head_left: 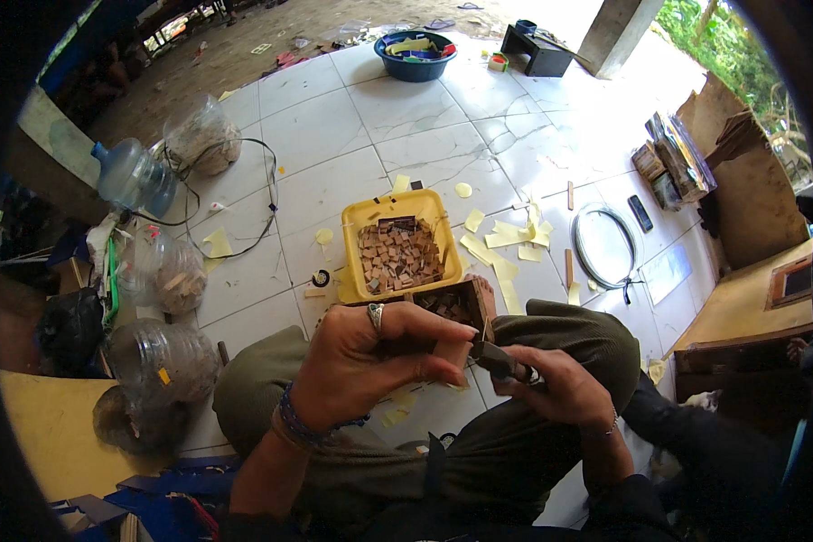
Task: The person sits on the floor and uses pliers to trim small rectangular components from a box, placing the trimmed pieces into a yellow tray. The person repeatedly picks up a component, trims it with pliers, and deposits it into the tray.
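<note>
My left hand (357, 357), with a ring and braided bracelets, pinches a small flat wooden piece (453, 350) between thumb and fingers above my lap. My right hand (562, 384) is wrapped round a dark metal tool (495, 360) that looks like pliers. The tool's head meets the left fingertips at the edge of the wooden piece, and a thin upright strand shows there. Just beyond my hands stands a yellow plastic tub (350, 244) holding many small wooden squares (402, 253). A wooden box (475, 298), partly hidden by my left hand, sits against the tub's near side.
Yellow paper scraps (515, 237) and a coil of wire (580, 253) lie on the white tiles, with a phone (640, 213) beside the coil. A blue basin (385, 63) stands far off. Plastic bottles (140, 181) and bags line the left; stacked books (676, 158) are right.
</note>
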Action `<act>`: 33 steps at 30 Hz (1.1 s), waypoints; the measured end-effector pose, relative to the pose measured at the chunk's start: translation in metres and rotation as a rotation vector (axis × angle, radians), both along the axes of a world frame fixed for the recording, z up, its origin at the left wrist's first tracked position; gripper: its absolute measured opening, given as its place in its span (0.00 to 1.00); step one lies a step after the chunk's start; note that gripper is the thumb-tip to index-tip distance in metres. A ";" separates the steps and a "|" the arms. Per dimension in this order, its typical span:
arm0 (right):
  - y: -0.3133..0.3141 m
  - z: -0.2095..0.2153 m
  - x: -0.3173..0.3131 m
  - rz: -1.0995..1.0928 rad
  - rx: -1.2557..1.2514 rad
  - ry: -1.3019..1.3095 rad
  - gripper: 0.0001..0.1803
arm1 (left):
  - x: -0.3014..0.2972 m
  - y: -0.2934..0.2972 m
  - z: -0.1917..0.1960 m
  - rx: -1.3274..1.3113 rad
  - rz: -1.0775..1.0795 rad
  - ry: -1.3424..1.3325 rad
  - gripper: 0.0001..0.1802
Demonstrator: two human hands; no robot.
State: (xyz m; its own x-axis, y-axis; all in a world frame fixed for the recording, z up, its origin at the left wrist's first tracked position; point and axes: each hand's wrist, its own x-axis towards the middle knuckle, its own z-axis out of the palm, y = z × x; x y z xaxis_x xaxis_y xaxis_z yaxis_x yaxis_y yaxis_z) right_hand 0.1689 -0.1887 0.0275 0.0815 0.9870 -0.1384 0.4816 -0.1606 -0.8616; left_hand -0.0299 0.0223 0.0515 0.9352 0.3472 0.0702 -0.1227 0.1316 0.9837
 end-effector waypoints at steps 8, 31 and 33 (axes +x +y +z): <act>0.003 -0.005 -0.007 -0.046 0.142 -0.024 0.32 | 0.003 -0.002 0.002 -0.001 -0.021 -0.019 0.21; 0.003 -0.032 -0.011 -0.354 0.252 -0.521 0.45 | 0.015 -0.015 -0.014 0.286 0.223 0.054 0.15; 0.003 -0.034 -0.011 -0.356 0.251 -0.529 0.46 | 0.015 -0.016 -0.015 0.320 0.236 0.056 0.15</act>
